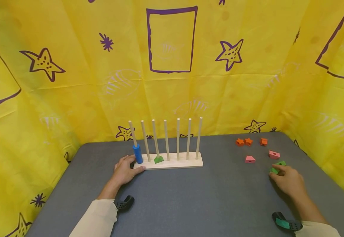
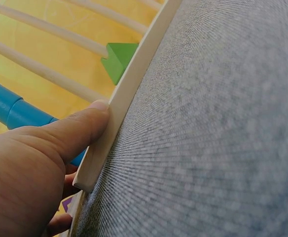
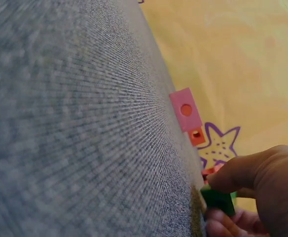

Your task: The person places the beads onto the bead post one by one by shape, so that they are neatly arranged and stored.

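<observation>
Currently a green block (image 1: 274, 170) is pinched between the thumb and fingers of the right hand (image 1: 290, 181), near the right side of the worktop (image 1: 207, 200). Another green block (image 1: 281, 163) lies just behind it, partly covered by the hand in the head view.

Beyond these, two pink blocks (image 1: 250, 159) lie apart from each other, one nearly straight behind the green pair and one farther left; each shows a hole. Farther back, near the edge, are three orange pieces (image 1: 248, 141): two star-shaped ones close together and a third off to their right.

Well to the left stands a wooden base (image 1: 172, 164) with seven upright pegs (image 1: 178, 138) in a row. The left hand (image 1: 126, 171) grips its left end, thumb against the front edge and fingers around behind. A blue stack (image 1: 137, 154) sits around the leftmost peg, filling its lower part, and a green triangular piece (image 1: 158, 159) rests at the foot of the third peg.

Both wrists carry dark straps (image 1: 124, 203) below pale sleeves (image 1: 96, 217). Around the back and sides hangs a yellow cloth (image 1: 124, 19), printed with purple outlined stars and frames.
</observation>
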Action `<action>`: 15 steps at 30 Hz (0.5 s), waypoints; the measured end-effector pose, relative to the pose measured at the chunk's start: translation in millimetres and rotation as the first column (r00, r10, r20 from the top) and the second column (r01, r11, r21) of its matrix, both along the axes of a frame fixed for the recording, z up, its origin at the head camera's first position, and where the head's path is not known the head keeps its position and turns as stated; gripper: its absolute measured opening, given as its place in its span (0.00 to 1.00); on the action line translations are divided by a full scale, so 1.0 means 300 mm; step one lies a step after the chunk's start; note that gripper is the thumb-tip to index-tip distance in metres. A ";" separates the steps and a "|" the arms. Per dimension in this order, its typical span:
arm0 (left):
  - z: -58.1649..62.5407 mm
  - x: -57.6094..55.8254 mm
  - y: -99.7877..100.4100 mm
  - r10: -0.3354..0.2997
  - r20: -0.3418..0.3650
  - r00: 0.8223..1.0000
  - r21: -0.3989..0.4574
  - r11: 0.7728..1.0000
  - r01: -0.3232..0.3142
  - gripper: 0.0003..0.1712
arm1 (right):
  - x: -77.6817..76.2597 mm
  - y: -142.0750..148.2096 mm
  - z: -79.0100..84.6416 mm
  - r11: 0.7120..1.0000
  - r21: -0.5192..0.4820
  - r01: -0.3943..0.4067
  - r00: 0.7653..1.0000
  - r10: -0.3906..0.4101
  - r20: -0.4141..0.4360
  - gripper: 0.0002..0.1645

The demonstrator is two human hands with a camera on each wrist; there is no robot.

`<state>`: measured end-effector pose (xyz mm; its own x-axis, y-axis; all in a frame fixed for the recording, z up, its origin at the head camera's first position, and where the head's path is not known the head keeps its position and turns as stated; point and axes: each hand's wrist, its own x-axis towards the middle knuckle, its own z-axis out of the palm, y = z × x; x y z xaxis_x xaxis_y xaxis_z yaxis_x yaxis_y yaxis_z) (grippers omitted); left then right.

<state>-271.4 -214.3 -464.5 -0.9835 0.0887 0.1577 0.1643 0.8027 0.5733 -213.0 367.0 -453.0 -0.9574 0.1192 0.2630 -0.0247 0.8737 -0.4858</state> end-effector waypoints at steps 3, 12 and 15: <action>0.000 0.000 0.002 -0.003 0.000 1.000 -0.001 1.000 0.003 0.38 | 0.004 -0.004 0.008 0.998 -0.044 0.043 0.999 -0.041 0.029 0.25; 0.000 -0.002 0.001 0.001 0.004 1.000 0.004 1.000 -0.001 0.38 | 0.025 -0.037 0.082 0.928 -0.359 0.105 0.991 -0.068 0.115 0.32; 0.001 0.001 0.000 0.000 0.005 1.000 0.006 1.000 0.000 0.38 | 0.028 -0.058 0.127 0.898 -0.433 0.080 0.996 -0.051 0.077 0.30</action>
<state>-271.2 -214.2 -464.2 -0.9843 0.0876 0.1534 0.1614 0.7993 0.5789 -204.8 349.5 -414.8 -0.9562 0.2711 0.1105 0.0682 0.5733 -0.8165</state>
